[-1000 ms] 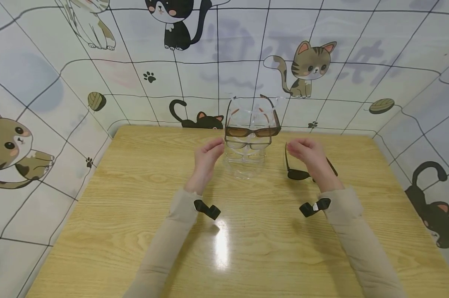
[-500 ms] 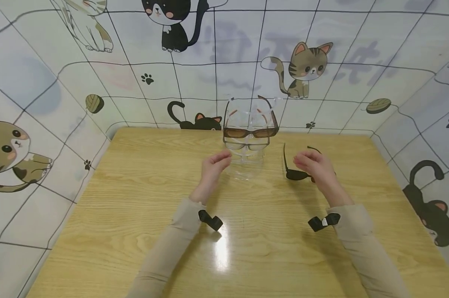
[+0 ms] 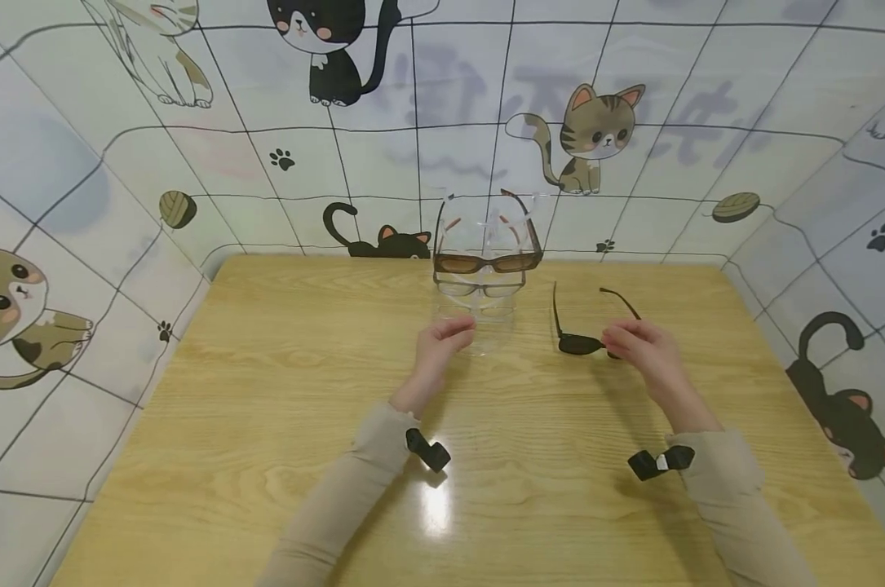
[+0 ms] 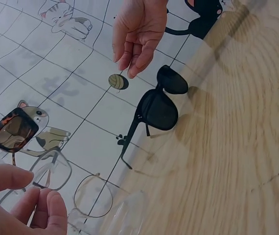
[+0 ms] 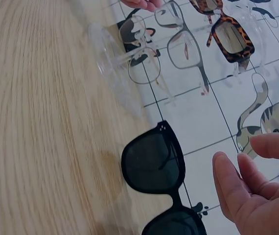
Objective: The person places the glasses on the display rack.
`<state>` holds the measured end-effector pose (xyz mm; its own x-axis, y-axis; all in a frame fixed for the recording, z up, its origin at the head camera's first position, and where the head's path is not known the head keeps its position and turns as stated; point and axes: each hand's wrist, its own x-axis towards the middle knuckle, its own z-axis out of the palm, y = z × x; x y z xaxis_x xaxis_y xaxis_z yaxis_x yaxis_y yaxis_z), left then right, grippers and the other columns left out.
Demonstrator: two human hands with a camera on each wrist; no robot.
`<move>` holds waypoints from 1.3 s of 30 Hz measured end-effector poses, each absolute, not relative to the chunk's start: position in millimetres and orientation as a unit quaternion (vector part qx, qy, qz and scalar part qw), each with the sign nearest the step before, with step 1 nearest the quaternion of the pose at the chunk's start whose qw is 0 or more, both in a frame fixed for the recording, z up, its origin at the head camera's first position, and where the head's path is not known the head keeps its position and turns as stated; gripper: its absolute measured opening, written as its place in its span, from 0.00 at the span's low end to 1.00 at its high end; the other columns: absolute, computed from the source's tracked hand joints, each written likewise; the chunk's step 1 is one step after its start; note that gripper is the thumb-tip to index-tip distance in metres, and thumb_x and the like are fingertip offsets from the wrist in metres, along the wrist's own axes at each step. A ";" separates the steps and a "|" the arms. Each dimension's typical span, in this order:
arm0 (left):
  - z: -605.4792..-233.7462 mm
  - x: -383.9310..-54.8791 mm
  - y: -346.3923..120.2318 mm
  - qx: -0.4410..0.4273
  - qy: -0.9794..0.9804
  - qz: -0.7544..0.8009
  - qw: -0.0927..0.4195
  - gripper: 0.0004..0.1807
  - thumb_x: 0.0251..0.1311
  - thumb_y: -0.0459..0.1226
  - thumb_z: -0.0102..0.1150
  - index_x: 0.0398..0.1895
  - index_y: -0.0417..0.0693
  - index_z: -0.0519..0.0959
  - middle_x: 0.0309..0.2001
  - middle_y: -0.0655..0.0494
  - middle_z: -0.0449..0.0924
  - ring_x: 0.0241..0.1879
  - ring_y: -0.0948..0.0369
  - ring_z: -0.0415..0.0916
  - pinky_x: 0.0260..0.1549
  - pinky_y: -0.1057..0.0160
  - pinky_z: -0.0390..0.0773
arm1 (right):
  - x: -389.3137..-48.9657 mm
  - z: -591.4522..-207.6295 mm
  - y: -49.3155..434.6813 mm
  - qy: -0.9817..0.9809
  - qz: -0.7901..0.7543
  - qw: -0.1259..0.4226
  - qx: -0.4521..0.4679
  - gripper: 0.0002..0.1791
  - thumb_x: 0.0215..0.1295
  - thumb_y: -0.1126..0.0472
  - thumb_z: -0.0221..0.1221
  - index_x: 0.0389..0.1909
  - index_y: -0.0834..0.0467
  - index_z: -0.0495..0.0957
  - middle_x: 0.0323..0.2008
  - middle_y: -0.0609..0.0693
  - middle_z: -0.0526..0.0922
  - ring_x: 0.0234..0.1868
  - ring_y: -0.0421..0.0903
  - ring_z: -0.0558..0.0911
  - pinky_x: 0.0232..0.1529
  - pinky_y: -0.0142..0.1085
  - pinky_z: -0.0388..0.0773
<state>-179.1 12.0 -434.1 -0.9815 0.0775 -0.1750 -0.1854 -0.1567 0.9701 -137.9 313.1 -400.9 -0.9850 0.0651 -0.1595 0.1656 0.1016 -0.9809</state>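
Observation:
My left hand [image 3: 442,352] hovers before a clear glasses stand [image 5: 107,63], fingers loosely curled with nothing held. The left wrist view shows a gap between thumb and fingertips [image 4: 55,208]. The stand bears tortoiseshell sunglasses [image 3: 457,263] on top, grey-framed glasses [image 5: 184,48] below and thin round-rimmed glasses [image 5: 144,66] lowest. In the head view the left hand covers part of the lower stand. My right hand [image 3: 651,363] hangs over black sunglasses [image 3: 580,345], its fingers relaxed and bare. These sunglasses stand on the table, temples unfolded toward the back; the hand hides their right lens.
A wooden table [image 3: 325,359] runs back to a white wall covering [image 3: 383,155] printed with cats and grid lines. Its side panels flank the table left and right. Small black cameras [image 3: 429,451] are strapped at both wrists.
My left hand has come toward me and to the right, down past the stand's front. My right hand has drawn back and right, exposing more of the black sunglasses. The view has shifted slightly.

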 end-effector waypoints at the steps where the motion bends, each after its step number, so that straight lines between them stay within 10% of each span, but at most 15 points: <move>1: -434.6 -178.7 14.2 -0.041 0.644 0.759 0.088 0.14 0.57 0.27 0.59 0.47 0.32 0.78 0.50 0.46 0.80 0.41 0.63 0.77 0.47 0.65 0.77 | -136.7 -402.2 316.0 0.731 -0.676 0.036 0.079 0.13 0.66 0.57 0.57 0.46 0.60 0.71 0.36 0.40 0.80 0.39 0.33 0.81 0.45 0.24 0.77; 39: -457.8 -197.5 116.8 -0.046 0.629 0.755 0.178 0.16 0.56 0.30 0.60 0.48 0.32 0.78 0.42 0.48 0.81 0.36 0.61 0.79 0.46 0.60 0.80 | -127.4 -419.2 381.2 0.696 -0.695 -0.028 0.180 0.14 0.66 0.63 0.55 0.48 0.66 0.68 0.31 0.39 0.79 0.33 0.31 0.81 0.39 0.22 0.78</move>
<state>-197.5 116.8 -457.8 -0.9321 0.2109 -0.2944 -0.3276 -0.1444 0.9337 -127.4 381.2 -419.2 -0.9339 0.2889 -0.2105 0.2112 -0.0293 -0.9770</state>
